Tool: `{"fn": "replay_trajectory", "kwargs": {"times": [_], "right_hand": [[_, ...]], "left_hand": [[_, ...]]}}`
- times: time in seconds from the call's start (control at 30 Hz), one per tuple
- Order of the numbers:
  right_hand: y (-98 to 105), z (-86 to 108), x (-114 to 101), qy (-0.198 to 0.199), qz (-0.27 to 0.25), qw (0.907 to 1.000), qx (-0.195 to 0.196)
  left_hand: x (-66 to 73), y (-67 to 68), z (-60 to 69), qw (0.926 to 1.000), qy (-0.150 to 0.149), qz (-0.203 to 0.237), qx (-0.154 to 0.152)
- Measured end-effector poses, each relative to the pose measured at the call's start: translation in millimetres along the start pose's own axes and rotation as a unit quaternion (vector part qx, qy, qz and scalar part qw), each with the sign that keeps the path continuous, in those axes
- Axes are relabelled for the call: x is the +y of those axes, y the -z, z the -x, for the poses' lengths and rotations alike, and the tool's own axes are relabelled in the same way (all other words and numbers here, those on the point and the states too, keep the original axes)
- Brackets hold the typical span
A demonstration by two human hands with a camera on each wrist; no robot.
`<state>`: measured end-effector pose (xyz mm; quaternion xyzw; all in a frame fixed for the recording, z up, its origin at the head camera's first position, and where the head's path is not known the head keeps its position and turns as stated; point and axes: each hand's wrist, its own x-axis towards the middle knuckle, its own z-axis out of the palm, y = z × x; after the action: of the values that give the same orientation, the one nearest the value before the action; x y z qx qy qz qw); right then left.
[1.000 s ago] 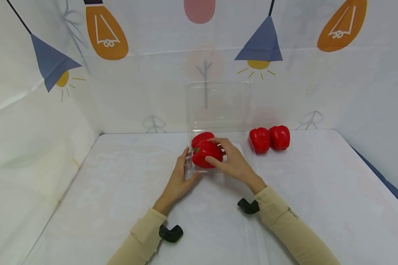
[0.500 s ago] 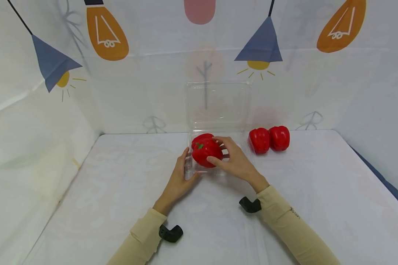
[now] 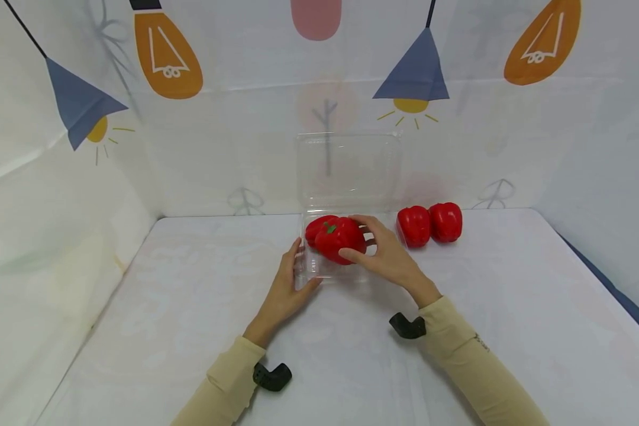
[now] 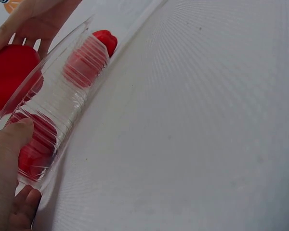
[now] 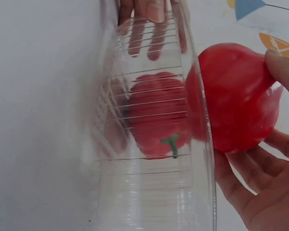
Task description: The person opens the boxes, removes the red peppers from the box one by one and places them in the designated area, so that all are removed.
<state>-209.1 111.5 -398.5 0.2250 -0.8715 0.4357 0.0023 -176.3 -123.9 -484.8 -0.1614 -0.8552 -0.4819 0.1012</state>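
Note:
My right hand [image 3: 386, 257] grips a red bell pepper [image 3: 336, 241] with a green stem, fingers behind it and thumb in front. In the right wrist view that bell pepper [image 5: 238, 96] is above the rim of a clear plastic clamshell box [image 3: 319, 274]. Inside the box, at its left, lies another red bell pepper [image 3: 313, 231], partly hidden in the head view but visible through the wall in the right wrist view. My left hand [image 3: 284, 287] holds the box's near left corner, its thumb [image 4: 20, 132] on the ribbed wall.
Two more red bell peppers [image 3: 413, 226] [image 3: 446, 222] sit side by side just right of the box. The raised transparent lid [image 3: 349, 171] stands against the patterned cloth wall [image 3: 218, 148] behind. A white cloth covers the table [image 3: 191, 307].
My right hand has shifted right and slightly away from me with the pepper, whose stem has turned upward. The left hand stays on the box.

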Motion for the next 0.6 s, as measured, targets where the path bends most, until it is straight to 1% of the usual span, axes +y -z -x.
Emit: {"fn": "replay_trajectory", "kwargs": {"times": [0.1,0.27,0.43,0.6], "right_hand": [[3.6,1.6,-1.0,-0.006,-0.017,0.9998,-0.003],[6.5,3.1,-0.6,-0.008,-0.038,0.9992,-0.006],[9.1,5.4,0.5,-0.009,-0.039,0.9992,0.000],[12.7,6.6,0.8,-0.008,-0.040,0.9991,0.006]], "left_hand": [[1.1,0.2,-0.2,1.0000,0.007,0.003,0.000],[1.5,0.3,-0.2,0.9999,0.004,0.005,0.009],[1.4,0.0,-0.6,0.9999,0.001,0.001,0.013],[0.5,-0.5,-0.6,0.9999,0.003,0.003,0.010]]}}
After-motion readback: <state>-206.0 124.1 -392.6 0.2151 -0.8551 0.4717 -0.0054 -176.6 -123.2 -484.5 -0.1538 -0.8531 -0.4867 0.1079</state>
